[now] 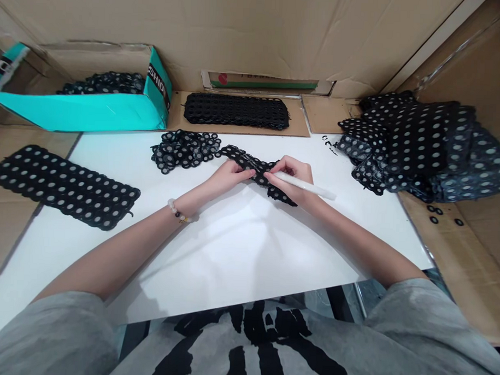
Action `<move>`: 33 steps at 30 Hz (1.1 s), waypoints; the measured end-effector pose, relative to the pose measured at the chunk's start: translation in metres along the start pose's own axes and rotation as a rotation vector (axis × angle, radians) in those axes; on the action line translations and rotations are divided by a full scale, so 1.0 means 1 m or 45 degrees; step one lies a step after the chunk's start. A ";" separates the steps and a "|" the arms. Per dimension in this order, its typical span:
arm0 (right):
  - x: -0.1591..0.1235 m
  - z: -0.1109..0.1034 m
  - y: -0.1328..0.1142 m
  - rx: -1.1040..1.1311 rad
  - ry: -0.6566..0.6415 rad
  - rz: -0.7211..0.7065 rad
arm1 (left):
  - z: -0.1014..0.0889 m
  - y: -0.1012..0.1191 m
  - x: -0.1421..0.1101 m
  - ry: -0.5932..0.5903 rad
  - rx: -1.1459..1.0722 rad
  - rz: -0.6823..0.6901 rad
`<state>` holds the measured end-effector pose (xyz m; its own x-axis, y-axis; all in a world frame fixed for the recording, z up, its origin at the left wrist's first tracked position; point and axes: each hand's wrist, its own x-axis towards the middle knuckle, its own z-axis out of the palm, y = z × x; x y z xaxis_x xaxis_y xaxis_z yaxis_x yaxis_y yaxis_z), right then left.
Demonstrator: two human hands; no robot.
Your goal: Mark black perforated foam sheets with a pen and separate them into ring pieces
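Note:
My left hand (pixel 228 178) is closed on a narrow black piece made of joined rings (pixel 282 196), with the thumb lying on top of it. My right hand (pixel 296 172) grips a slim white pen-like tool (pixel 309 186), its rear end pointing right. The tool's tip is hidden among the fingers, which also touch the black piece. Just left of the piece, a heap of loose black rings (pixel 185 151) lies on the white table (pixel 214 263).
A turquoise-sided box (pixel 84 111) with black rings stands back left. A flat black ring panel (pixel 65 186) lies left, and a folded one (pixel 236 111) at the back. Large ring-patterned pieces (pixel 424 139) are heaped right, near several stray rings (pixel 434 219). Cardboard walls (pixel 272 29) surround the table.

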<state>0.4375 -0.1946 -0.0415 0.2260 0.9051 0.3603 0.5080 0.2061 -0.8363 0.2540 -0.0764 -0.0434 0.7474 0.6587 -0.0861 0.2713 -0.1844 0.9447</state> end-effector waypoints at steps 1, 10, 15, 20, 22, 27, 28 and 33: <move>0.000 0.000 -0.001 0.015 -0.021 0.013 | 0.000 0.000 0.000 0.011 -0.012 0.008; -0.003 -0.001 -0.012 -0.049 -0.054 -0.008 | -0.003 0.006 -0.003 0.003 -0.126 -0.010; -0.004 0.001 -0.006 -0.067 -0.106 -0.020 | -0.002 0.003 -0.002 0.006 -0.041 -0.002; -0.004 0.001 -0.003 -0.131 -0.144 -0.056 | -0.001 0.005 -0.002 0.011 -0.079 0.029; -0.004 0.001 -0.002 -0.206 -0.151 -0.154 | -0.001 0.008 -0.003 0.021 -0.089 0.032; -0.003 0.008 0.002 -0.491 -0.159 -0.437 | 0.001 0.013 -0.006 0.026 -0.167 0.003; -0.004 0.011 0.003 -0.543 -0.156 -0.456 | 0.002 0.013 -0.006 0.032 -0.185 -0.002; -0.005 0.022 0.011 -0.680 -0.135 -0.432 | 0.002 0.010 -0.005 0.006 -0.234 -0.025</move>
<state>0.4236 -0.1890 -0.0617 -0.0896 0.8598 0.5028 0.8871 0.2984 -0.3521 0.2544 -0.0828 -0.0346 0.7402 0.6643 -0.1042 0.1704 -0.0355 0.9847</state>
